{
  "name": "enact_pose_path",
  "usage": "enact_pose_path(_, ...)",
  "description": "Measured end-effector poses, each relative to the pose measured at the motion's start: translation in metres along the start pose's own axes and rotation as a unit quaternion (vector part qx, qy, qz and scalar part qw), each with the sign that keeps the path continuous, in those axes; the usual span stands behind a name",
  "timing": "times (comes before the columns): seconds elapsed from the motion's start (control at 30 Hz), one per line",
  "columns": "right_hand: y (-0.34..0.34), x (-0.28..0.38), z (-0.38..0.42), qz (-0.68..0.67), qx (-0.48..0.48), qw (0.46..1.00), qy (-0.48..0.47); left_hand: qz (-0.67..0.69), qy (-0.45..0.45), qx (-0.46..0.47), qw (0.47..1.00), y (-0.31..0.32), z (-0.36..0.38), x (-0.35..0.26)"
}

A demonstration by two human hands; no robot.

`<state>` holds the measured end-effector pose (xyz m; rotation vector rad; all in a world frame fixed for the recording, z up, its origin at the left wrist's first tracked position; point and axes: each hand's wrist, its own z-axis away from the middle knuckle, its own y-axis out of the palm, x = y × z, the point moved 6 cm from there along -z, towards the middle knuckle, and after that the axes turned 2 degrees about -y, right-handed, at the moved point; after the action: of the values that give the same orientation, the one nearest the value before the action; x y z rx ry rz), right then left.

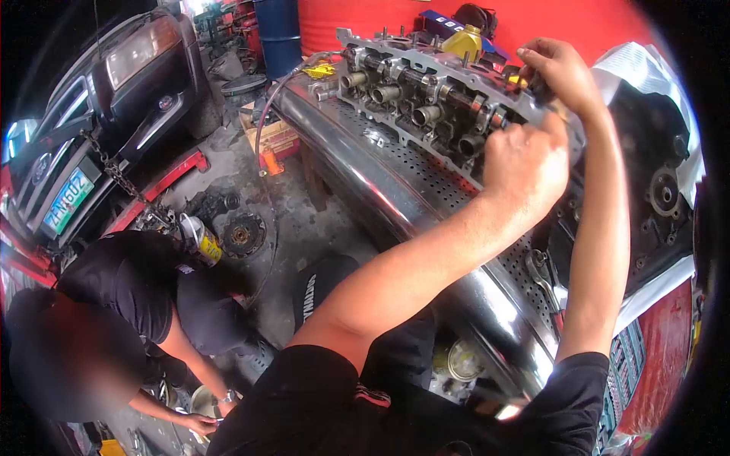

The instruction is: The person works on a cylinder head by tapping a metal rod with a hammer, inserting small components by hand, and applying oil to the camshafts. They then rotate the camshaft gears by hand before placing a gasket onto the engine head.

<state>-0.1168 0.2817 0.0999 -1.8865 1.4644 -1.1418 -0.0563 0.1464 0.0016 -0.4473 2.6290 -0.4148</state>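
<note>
An engine cylinder head (445, 121) lies on a perforated metal bench top (353, 125), its camshaft and a row of round tube ends facing up and toward me. My left hand (528, 161) is closed in a fist at the near right end of the head, its fingertips hidden behind the knuckles. Just above and beyond it, my right hand (561, 74) is raised with fingers bent around a small dark thing at the head's far right corner. I cannot tell what either hand grips.
Right of the head sits a dark engine block (646, 182) on white sheeting. A ratchet wrench (541, 273) rests by the bench's near edge. A yellow jug (464, 42) stands behind. At lower left another person (122, 289) crouches over a pan, near a dark vehicle (129, 99).
</note>
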Motion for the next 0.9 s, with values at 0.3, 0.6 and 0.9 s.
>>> enact_pose_path(0.3, -0.001, 0.002, 0.001, -0.009, 0.003, 1.000, 0.012, 0.060, 0.021, 0.098, 0.993, 0.012, 0.074, 0.026)
enact_pose_path(0.6, -0.002, 0.005, 0.002, 0.006, 0.001, 1.000, 0.015, 0.050, 0.047, 0.094, 0.993, -0.016, 0.022, 0.005)
enact_pose_path(0.9, 0.000, -0.001, -0.001, 0.012, 0.004, 1.000, 0.001, 0.029, 0.027, 0.076, 0.996, -0.005, 0.005, 0.003)
